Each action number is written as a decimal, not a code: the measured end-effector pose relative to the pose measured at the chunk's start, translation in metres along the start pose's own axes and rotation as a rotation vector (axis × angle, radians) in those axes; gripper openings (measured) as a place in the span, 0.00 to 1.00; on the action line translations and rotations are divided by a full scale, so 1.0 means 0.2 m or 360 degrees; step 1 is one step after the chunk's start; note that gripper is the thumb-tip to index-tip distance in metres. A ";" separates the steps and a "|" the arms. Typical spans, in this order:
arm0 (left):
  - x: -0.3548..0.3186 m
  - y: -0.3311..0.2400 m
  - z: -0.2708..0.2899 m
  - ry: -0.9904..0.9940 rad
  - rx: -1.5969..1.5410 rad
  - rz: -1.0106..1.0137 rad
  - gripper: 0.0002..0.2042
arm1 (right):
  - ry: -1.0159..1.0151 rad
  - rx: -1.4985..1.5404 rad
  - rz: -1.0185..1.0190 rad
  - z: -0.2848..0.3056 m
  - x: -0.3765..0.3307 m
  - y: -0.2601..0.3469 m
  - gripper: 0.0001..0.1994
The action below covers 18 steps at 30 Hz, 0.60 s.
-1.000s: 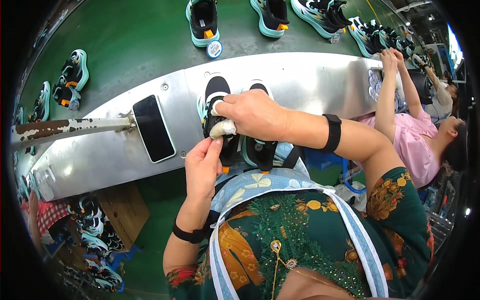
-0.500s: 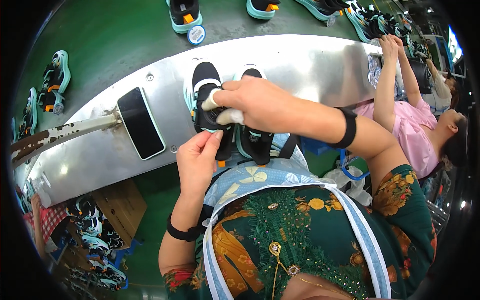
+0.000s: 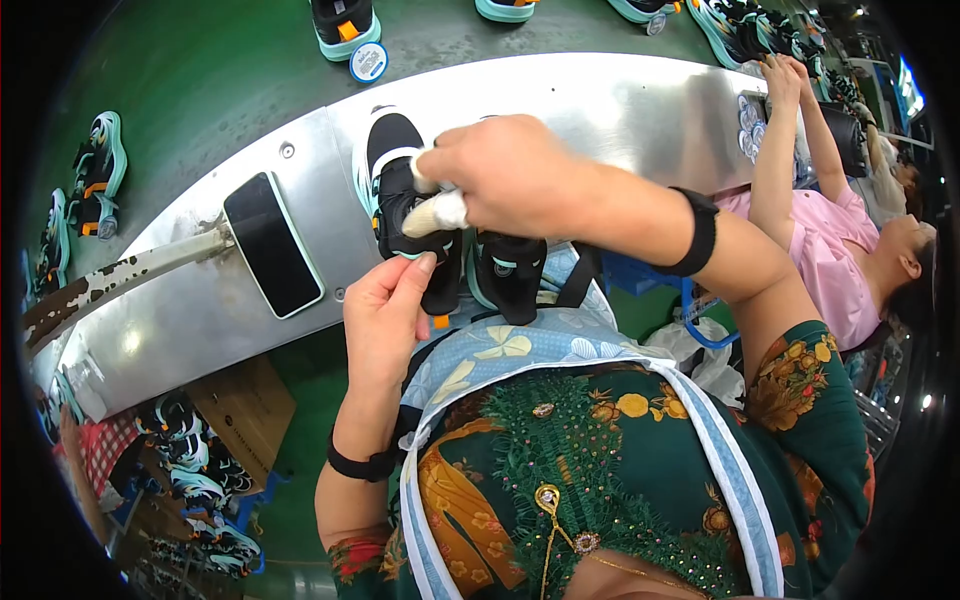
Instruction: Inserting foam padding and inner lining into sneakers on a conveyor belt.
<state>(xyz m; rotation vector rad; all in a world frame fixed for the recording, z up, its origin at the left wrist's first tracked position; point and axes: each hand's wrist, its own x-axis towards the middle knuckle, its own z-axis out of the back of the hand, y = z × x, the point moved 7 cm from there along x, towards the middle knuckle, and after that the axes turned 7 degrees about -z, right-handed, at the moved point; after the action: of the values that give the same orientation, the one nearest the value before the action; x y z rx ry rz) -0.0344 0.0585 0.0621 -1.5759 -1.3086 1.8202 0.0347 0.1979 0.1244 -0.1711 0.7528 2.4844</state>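
Two black sneakers with mint-green soles lie side by side at the near edge of the metal counter, toes pointing away. At the left sneaker [image 3: 391,140], my left hand [image 3: 385,310] pinches the edge of the tongue between thumb and finger. My right hand [image 3: 505,175] reaches across from the right, closed over the lacing area of that same shoe. White covers sheathe its thumb and forefinger. Whatever those fingertips grip is too dark and small to make out. The right sneaker [image 3: 508,278] is partly hidden under my right hand and wrist.
A phone [image 3: 272,245] lies on the metal counter [image 3: 190,330], beside a worn metal bar [image 3: 130,270]. Beyond the counter, more sneakers [image 3: 345,30] stand on a green surface. To the right, a person in pink [image 3: 800,220] works. A cardboard box [image 3: 245,405] sits below left.
My right hand has shifted slightly left and up over the lacing. The left hand keeps its pinch on the tongue. The whole view has shifted a little, and the sneakers beyond appear further left.
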 end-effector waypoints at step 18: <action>0.01 -0.01 -0.01 0.0027 -0.0062 0.0020 0.11 | -0.0418 0.0097 0.0256 -0.04 -0.05 0.04 0.13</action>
<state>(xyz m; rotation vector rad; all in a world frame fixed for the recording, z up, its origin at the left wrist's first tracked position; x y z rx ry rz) -0.0333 0.0609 0.0628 -1.6194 -1.3370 1.7949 0.0385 0.1845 0.1246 0.2425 0.7534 2.5616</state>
